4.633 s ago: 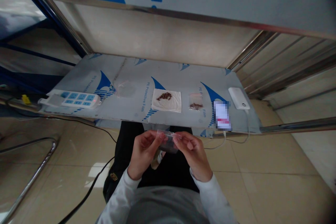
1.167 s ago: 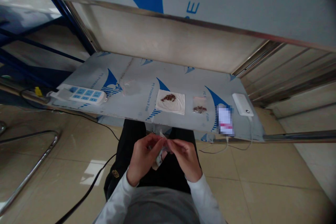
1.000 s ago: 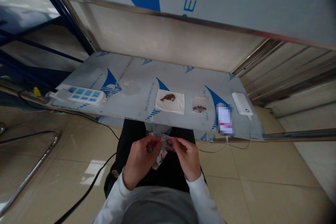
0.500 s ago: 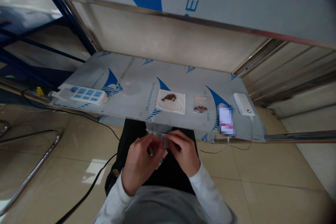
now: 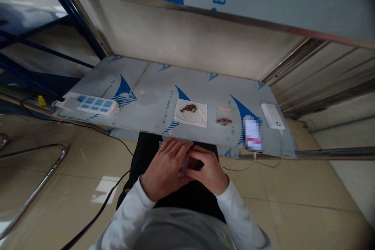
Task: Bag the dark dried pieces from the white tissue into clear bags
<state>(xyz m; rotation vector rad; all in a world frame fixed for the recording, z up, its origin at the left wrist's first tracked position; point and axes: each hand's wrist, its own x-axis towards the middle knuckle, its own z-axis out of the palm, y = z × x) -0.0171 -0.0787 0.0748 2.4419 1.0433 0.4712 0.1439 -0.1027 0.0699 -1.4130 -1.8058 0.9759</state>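
Observation:
My left hand (image 5: pixel 167 171) and my right hand (image 5: pixel 210 168) meet above my lap, just in front of the shelf edge. Between them is a small clear plastic bag (image 5: pixel 184 166), mostly covered by the fingers. The left hand is curled over it with its back up, while the right thumb and fingers close on its right side. What the bag holds is hidden. Beyond the hands, a white tissue (image 5: pixel 200 119) bears a small heap of brown bits (image 5: pixel 188 108). To its right lies a clear zip bag (image 5: pixel 224 117) with similar brown bits inside.
Clear empty-looking bags (image 5: pixel 144 96) lie on the film-covered metal shelf (image 5: pixel 202 90). A power strip (image 5: pixel 95 104) sits at the left, a blurred phone (image 5: pixel 252 133) and a white power bank (image 5: pixel 272 116) at the right, with cables. An upper shelf (image 5: pixel 263 4) overhangs the back.
My left hand has turned from a pinch to curl over the bag, back up, and covers more of it. The right hand has shifted slightly right. Things on the shelf stay put.

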